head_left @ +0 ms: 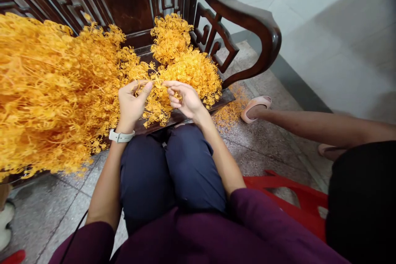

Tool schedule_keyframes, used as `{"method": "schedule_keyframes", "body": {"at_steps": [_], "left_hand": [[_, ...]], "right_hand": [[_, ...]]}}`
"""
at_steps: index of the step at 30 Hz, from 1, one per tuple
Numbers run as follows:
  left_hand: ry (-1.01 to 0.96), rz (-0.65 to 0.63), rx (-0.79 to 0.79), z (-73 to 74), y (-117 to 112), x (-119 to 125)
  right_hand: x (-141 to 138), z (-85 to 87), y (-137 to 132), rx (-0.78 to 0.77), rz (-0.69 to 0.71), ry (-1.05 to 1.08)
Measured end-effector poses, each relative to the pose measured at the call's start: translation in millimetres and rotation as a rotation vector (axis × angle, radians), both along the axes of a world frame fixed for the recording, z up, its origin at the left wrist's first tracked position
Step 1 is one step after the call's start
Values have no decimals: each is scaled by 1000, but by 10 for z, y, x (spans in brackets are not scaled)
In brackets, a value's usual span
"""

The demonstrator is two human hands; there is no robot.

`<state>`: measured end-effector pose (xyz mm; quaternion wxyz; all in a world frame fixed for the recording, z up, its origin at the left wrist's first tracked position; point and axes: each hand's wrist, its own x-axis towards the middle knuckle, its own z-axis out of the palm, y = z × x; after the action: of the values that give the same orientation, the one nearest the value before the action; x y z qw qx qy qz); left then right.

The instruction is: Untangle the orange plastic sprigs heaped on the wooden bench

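Observation:
Between my two hands is a small yellow-orange plastic flower sprig point(157, 79), just over the edge of the bench seat. My left hand point(133, 98), with a pale watch strap at the wrist, pinches the sprig's stem between thumb and forefinger. From the other side my right hand point(185, 97) has thumb and forefinger together at the sprig, its other fingers curled. Behind the hands lies a bunch of the same yellow flowers point(192, 68). A much larger heap of yellow flowers point(55, 95) fills the bench on the left.
The dark carved wooden bench has a curved armrest point(247, 12) at the right. Loose yellow bits point(230, 109) lie on the floor below it. Another person's leg point(309, 126) and pink shoe point(256, 107) are at the right, near a red plastic stool point(291, 192).

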<state>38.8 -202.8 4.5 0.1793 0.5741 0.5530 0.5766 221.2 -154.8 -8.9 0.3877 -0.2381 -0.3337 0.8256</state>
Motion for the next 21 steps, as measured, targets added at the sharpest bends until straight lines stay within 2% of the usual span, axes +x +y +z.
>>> {"method": "schedule_keyframes", "body": {"at_steps": [4, 8, 15, 21], "left_hand": [[-2, -48, -33, -16, 0, 1], [-14, -74, -50, -40, 10, -8], [-18, 167, -11, -92, 17, -46], [-50, 203, 17, -30, -35, -2]], "right_hand": [[12, 26, -13, 9, 63, 32], [-22, 5, -44, 167, 31, -78], [-27, -61, -52, 299, 128, -80], [-27, -61, -46, 410, 220, -87]]}}
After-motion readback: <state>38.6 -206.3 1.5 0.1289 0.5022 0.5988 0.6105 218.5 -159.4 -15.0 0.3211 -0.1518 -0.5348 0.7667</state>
